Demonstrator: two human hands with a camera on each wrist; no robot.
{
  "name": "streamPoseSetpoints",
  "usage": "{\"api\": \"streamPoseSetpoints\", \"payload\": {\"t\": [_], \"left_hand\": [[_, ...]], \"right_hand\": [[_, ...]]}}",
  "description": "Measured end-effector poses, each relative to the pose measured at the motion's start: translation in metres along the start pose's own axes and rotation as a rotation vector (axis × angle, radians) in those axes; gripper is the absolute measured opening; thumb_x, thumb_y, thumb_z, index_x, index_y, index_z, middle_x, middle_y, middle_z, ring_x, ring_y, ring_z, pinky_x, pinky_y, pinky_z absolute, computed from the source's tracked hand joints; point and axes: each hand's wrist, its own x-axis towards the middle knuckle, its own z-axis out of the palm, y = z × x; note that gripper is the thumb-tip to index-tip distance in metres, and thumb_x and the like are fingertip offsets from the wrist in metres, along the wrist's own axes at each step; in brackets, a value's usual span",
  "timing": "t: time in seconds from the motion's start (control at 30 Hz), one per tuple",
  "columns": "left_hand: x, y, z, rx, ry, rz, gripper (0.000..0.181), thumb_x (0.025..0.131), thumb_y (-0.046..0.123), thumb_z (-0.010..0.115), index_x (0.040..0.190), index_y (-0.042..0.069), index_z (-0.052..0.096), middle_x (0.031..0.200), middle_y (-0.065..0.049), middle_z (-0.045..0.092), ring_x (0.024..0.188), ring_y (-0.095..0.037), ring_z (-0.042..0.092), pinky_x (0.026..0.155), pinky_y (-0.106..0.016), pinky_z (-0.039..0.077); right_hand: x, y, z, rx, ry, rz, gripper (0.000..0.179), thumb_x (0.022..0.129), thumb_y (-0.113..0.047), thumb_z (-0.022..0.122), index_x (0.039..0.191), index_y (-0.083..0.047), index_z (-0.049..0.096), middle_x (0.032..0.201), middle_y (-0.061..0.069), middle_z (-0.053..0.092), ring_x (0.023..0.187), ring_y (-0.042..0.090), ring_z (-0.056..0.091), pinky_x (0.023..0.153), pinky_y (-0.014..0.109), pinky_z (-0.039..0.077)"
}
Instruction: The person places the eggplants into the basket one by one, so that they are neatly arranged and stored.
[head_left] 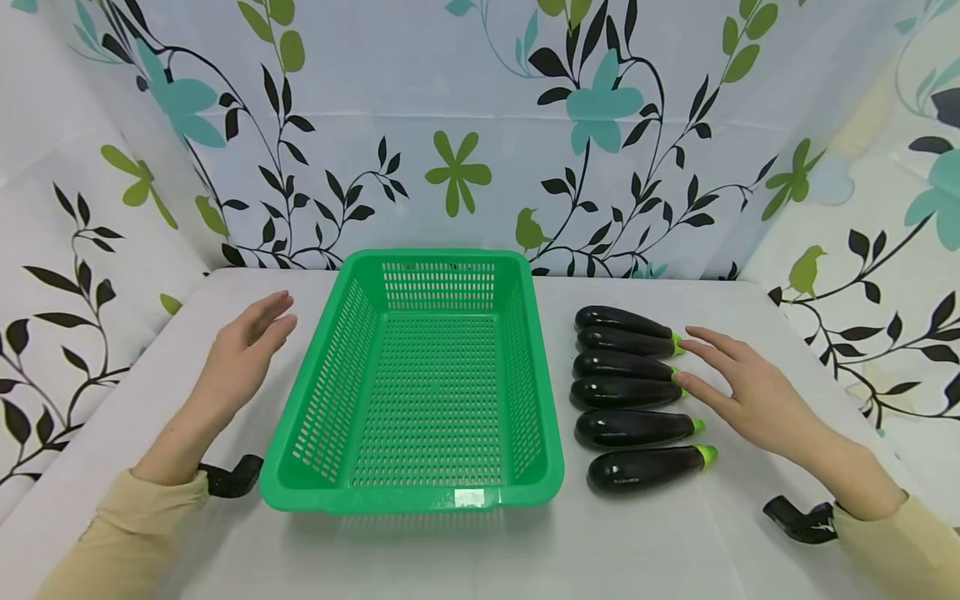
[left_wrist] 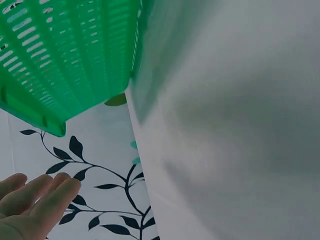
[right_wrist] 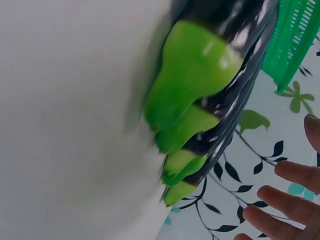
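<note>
Several glossy dark eggplants [head_left: 636,427] with bright green stem ends lie in a column on the table, right of a green plastic basket [head_left: 551,433]. My right hand [head_left: 757,400] is just beside the stem ends, fingers spread and holding nothing. In the right wrist view, a green eggplant cap [right_wrist: 192,70] looms large, and the fingers [right_wrist: 285,200] show apart from the eggplants. To the left of the basket, my left hand [head_left: 243,354] hovers with its fingers loosely extended, gripping nothing. The left wrist view shows the basket's slotted side [left_wrist: 75,55] above those fingers [left_wrist: 55,200].
The basket holds nothing inside its slotted walls. A white cloth [head_left: 637,550] covers the table. Behind and at both sides hang curtains [head_left: 457,75] printed with leaves, flowers and birds. Black wrist mounts [head_left: 798,521] sit below both hands.
</note>
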Motion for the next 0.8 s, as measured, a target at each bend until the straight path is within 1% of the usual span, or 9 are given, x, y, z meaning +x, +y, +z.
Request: {"api": "streamPoseSetpoints", "payload": {"t": [0.07, 0.13, 0.3, 0.37, 0.5, 0.53, 0.6, 0.67, 0.8], "left_hand": [[-0.001, 0.004, 0.003, -0.076, -0.021, -0.015, 0.063, 0.108, 0.038, 0.041, 0.159, 0.007, 0.023, 0.159, -0.018, 0.035, 0.139, -0.044, 0.041, 0.105, -0.026, 0.047], [-0.003, 0.007, 0.007, -0.109, -0.032, -0.020, 0.064, 0.107, 0.038, 0.043, 0.159, 0.007, 0.023, 0.160, -0.016, 0.035, 0.139, -0.041, 0.043, 0.099, -0.017, 0.048], [-0.006, 0.011, 0.017, -0.135, -0.035, -0.019, 0.064, 0.107, 0.036, 0.046, 0.159, 0.008, 0.024, 0.160, -0.015, 0.035, 0.140, -0.040, 0.042, 0.106, -0.035, 0.047], [-0.007, 0.012, 0.021, -0.140, -0.035, -0.017, 0.063, 0.106, 0.034, 0.048, 0.159, 0.009, 0.024, 0.160, -0.014, 0.035, 0.140, -0.040, 0.042, 0.107, -0.043, 0.045], [-0.006, 0.012, 0.027, -0.153, -0.026, -0.014, 0.063, 0.105, 0.031, 0.051, 0.159, 0.011, 0.026, 0.159, -0.013, 0.037, 0.139, -0.040, 0.044, 0.103, -0.031, 0.048], [-0.006, 0.012, 0.029, -0.162, -0.024, -0.013, 0.062, 0.105, 0.029, 0.052, 0.159, 0.011, 0.027, 0.159, -0.014, 0.037, 0.138, -0.040, 0.044, 0.100, -0.026, 0.049], [-0.007, 0.012, 0.031, -0.175, -0.014, -0.011, 0.061, 0.105, 0.028, 0.053, 0.158, 0.011, 0.029, 0.158, -0.014, 0.039, 0.136, -0.038, 0.048, 0.090, -0.012, 0.047], [-0.008, 0.012, 0.033, -0.193, -0.007, -0.009, 0.060, 0.104, 0.026, 0.053, 0.157, 0.009, 0.031, 0.157, -0.015, 0.040, 0.130, -0.027, 0.054, 0.083, -0.007, 0.046], [-0.009, 0.012, 0.034, -0.244, 0.002, -0.020, 0.058, 0.104, 0.025, 0.054, 0.156, 0.008, 0.035, 0.156, -0.017, 0.041, 0.111, 0.004, 0.058, 0.076, -0.010, 0.052]], "right_hand": [[-0.002, -0.006, 0.001, 0.019, 0.004, -0.010, 0.053, 0.095, -0.032, 0.070, 0.139, -0.006, 0.057, 0.147, 0.016, 0.050, 0.131, 0.045, 0.047, 0.096, 0.066, 0.042], [-0.004, -0.011, 0.002, 0.036, 0.011, -0.012, 0.051, 0.094, -0.031, 0.071, 0.138, -0.008, 0.059, 0.144, 0.014, 0.053, 0.130, 0.042, 0.050, 0.096, 0.064, 0.044], [-0.009, -0.021, 0.002, 0.048, 0.041, -0.057, 0.044, 0.091, -0.026, 0.075, 0.132, -0.013, 0.065, 0.133, 0.009, 0.063, 0.122, 0.037, 0.058, 0.093, 0.059, 0.049], [-0.011, -0.024, 0.003, 0.048, 0.060, -0.099, 0.040, 0.089, -0.023, 0.077, 0.127, -0.015, 0.068, 0.128, 0.005, 0.066, 0.118, 0.033, 0.062, 0.098, 0.042, 0.051], [-0.014, -0.028, 0.006, 0.073, 0.102, -0.192, 0.037, 0.081, -0.014, 0.082, 0.117, -0.019, 0.073, 0.119, -0.005, 0.070, 0.110, 0.019, 0.066, 0.097, 0.007, 0.039], [-0.014, -0.028, 0.007, 0.085, 0.105, -0.216, 0.039, 0.079, -0.012, 0.084, 0.115, -0.020, 0.073, 0.117, -0.006, 0.070, 0.108, 0.017, 0.066, 0.096, 0.002, 0.034], [-0.014, -0.029, 0.008, 0.105, 0.105, -0.254, 0.041, 0.075, -0.010, 0.086, 0.113, -0.020, 0.074, 0.114, -0.007, 0.071, 0.107, 0.013, 0.066, 0.097, 0.002, 0.035], [-0.014, -0.029, 0.009, 0.122, 0.096, -0.290, 0.043, 0.072, -0.009, 0.088, 0.111, -0.020, 0.074, 0.111, -0.009, 0.071, 0.106, 0.012, 0.066, 0.095, 0.003, 0.038], [-0.014, -0.029, 0.009, 0.179, 0.043, -0.344, 0.042, 0.070, -0.008, 0.089, 0.107, -0.023, 0.074, 0.107, -0.012, 0.070, 0.098, 0.008, 0.066, 0.087, 0.007, 0.044]]}}
